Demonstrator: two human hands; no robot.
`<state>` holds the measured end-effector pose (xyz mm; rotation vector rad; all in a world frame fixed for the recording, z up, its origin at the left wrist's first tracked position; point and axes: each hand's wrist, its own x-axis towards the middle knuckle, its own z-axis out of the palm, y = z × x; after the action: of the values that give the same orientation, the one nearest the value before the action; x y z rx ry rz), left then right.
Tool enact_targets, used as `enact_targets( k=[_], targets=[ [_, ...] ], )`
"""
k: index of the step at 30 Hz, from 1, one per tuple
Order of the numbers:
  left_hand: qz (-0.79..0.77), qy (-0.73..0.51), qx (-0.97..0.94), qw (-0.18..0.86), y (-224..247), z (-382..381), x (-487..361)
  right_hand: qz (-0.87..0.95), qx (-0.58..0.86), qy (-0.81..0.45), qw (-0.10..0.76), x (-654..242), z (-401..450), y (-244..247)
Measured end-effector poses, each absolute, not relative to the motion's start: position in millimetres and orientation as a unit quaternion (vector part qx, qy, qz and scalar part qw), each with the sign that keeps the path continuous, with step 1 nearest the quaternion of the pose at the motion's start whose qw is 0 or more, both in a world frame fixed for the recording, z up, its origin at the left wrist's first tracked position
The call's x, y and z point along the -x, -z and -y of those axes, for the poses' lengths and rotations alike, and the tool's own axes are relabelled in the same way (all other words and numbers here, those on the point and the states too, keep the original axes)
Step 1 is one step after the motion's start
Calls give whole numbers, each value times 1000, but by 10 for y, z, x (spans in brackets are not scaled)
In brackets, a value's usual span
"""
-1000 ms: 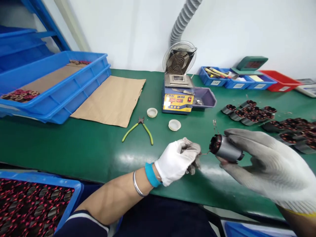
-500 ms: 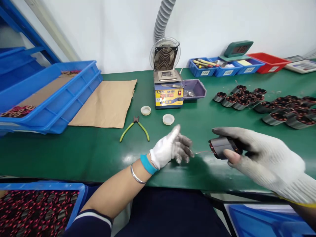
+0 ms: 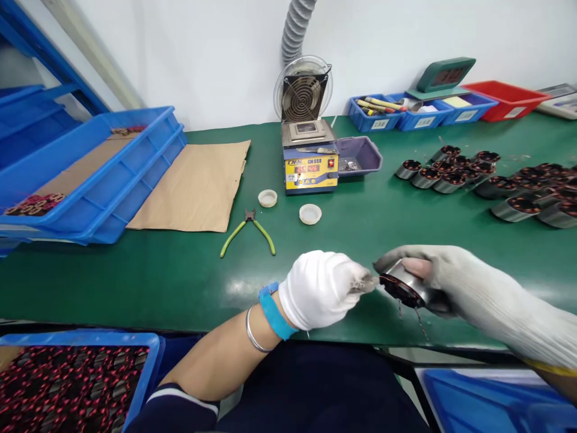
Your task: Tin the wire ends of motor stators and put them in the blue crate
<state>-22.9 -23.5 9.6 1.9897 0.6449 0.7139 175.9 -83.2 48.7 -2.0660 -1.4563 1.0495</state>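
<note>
My right hand (image 3: pixel 433 270), in a white knit glove with a bare thumb tip, grips a motor stator (image 3: pixel 408 282), a steel ring with dark copper windings. The stator is tilted so its wound face looks down and to the left, and thin wire leads (image 3: pixel 419 322) hang below it. My left hand (image 3: pixel 329 288), also gloved, has its fingertips pinched together at the stator's left edge, on a wire whose visible part is very short. Left of the hands, green-handled cutters (image 3: pixel 249 231) lie spread on the bench. Two small white dishes (image 3: pixel 311 214) rest beyond my left hand.
A yellow-and-blue soldering pot (image 3: pixel 310 171) with a fan stands at the back, beside a purple tray (image 3: pixel 360 157). Several stators (image 3: pixel 448 182) stand at the right. Blue crates (image 3: pixel 175 135) and brown cardboard (image 3: pixel 193 186) are on the left; a stator-filled crate (image 3: pixel 155 349) is below.
My left hand has gone from spread fingers to a pinch and moved right, up to the stator. My right hand has turned the stator, tipping its wound face downward.
</note>
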Motion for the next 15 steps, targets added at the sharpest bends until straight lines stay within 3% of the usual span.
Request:
enact_targets(
  k=[2,4,8,11,15],
  targets=[
    [-287,-343,-776,444,-89,230,242,478,725,-450,208,-1759,808,-473],
    [-346,-384,-658,548,-88,208,224,451,739,-439,239,-1775,785,-479],
    [-318,-206,-483,789,-104,143,148,464,791,-322,237,-1780,764,-532],
    [-278,-173,-496,804,-138,126,121,522,788,-253,207,-1761,767,-548],
    [-338,-323,-472,748,-181,117,138,536,814,-162,151,-1870,624,-606]
  ],
)
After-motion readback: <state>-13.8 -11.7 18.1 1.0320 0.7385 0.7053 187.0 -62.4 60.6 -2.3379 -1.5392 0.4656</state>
